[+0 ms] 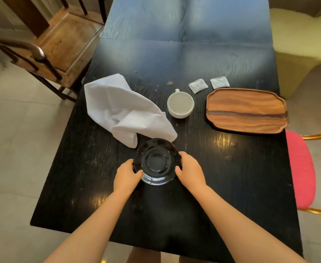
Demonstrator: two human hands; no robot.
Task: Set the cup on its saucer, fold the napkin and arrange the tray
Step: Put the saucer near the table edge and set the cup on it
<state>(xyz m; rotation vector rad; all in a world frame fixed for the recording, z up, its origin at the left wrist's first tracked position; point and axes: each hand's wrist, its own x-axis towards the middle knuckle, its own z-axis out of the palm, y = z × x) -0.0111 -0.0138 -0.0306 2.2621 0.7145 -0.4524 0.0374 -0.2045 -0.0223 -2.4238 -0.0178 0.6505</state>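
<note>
A glossy black saucer [156, 161] is near the middle of the black table, held by its rim from both sides. My left hand [126, 174] grips its left edge and my right hand [190, 168] grips its right edge. Its far rim touches or overlaps a corner of the crumpled white napkin [121, 109], which lies to the left. An empty white cup [180, 104] stands upright beyond the saucer, handle pointing away. The wooden tray [247, 111] lies empty at the right.
Two small grey sachets [198, 86] [219, 82] lie just behind the tray and cup. The black table [222, 177] ends close to the tray's right side. A wooden chair [47, 44] stands at the left, a red-cushioned seat [300, 168] at the right.
</note>
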